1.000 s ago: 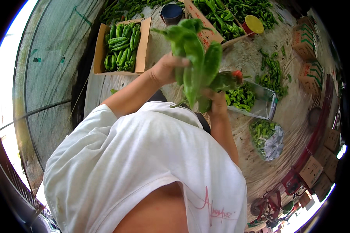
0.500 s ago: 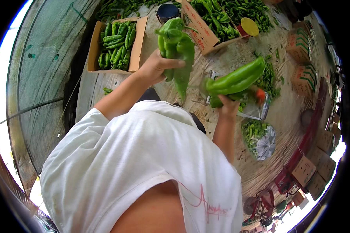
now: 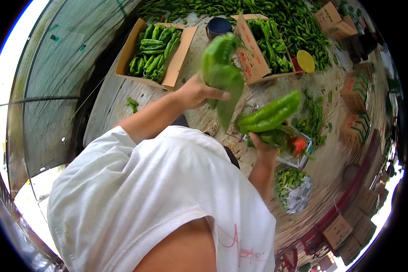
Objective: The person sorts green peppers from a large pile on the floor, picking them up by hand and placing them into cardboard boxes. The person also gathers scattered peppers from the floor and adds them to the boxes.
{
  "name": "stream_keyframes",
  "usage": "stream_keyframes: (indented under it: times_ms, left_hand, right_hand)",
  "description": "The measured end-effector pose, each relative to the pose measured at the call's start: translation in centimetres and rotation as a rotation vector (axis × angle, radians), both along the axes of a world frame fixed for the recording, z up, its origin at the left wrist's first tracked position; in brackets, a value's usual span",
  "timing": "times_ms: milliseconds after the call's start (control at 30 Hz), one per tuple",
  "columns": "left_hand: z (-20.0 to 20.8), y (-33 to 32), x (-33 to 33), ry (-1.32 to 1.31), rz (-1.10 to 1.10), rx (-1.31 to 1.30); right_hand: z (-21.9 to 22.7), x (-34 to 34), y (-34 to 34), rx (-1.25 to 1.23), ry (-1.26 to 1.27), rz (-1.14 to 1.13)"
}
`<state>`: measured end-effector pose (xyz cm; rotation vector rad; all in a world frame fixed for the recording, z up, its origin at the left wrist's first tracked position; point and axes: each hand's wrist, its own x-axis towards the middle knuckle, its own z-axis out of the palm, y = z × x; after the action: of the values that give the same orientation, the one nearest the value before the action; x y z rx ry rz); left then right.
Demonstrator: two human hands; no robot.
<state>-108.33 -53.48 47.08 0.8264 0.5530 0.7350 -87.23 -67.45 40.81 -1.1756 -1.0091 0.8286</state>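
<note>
My left hand point(image 3: 196, 94) is closed around a bunch of large green peppers point(image 3: 222, 68), held up in front of me and smeared by motion. Lower and to the right, my right hand point(image 3: 264, 147) grips more peppers. On top there is a long bright green pepper point(image 3: 272, 112); beneath it lies a darker one point(image 3: 276, 138) with a red patch at one end. An open carton point(image 3: 180, 59) with rows of green peppers stands beyond my left hand. Another carton point(image 3: 253, 59), also holding peppers, stands farther right with its flap raised.
A great heap of green peppers point(image 3: 299, 27) covers the far floor. Between the cartons stands a dark blue bucket point(image 3: 219, 26). A yellow round thing point(image 3: 305, 61) sits beside the right carton. A plastic bag of peppers point(image 3: 299, 196) lies at the right, near stacked boxes point(image 3: 354, 93).
The whole view has shifted, so the cartons now appear farther right and more of the far heap shows. Both hands keep hold of their peppers; the right hand's bunch has turned slightly.
</note>
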Motion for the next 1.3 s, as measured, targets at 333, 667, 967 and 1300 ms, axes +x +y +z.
stream_keyframes:
  times_ms: [333,667,967,1300]
  left_hand:
    - [-3.7,-0.3,-8.3,0.579,0.013,0.638]
    - [-3.9,-0.3,-29.4,0.607,0.059,0.456]
    - [-1.5,-3.6,-49.1,-0.022,0.503,-0.289]
    - [-5.9,-8.8,-61.5,-0.201,1.074,-0.389]
  right_hand:
    - [1.0,-12.2,6.8,-0.401,0.614,0.524]
    - [-1.3,-32.2,11.5,-0.802,0.647,0.762]
    - [1.3,-52.8,15.1,-0.514,0.156,1.156]
    - [-0.2,-66.4,22.5,-0.869,0.396,1.003]
